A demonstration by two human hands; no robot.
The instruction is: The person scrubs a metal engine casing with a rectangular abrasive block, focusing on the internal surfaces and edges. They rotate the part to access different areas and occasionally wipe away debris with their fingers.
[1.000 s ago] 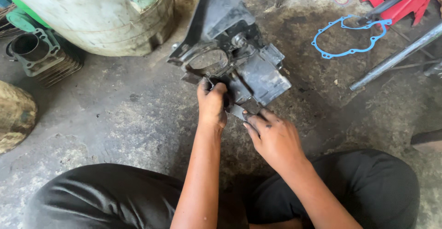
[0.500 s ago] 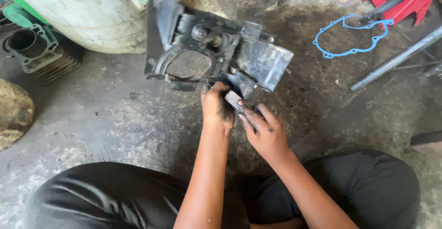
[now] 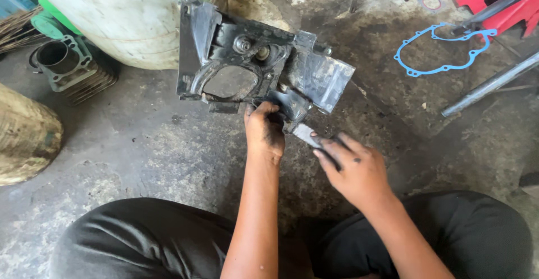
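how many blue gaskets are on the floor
2. A large blue gasket lies on the concrete at upper right; a small blue ring gasket lies above it by the top edge. Others may be hidden out of frame.

I see a black, greasy plastic cover point(image 3: 252, 60) held tilted up off the concrete floor, its inner side facing me, with a round opening at left and a flat panel at right. Just below its near edge a small flat grey scraper point(image 3: 306, 134) touches it, angled.
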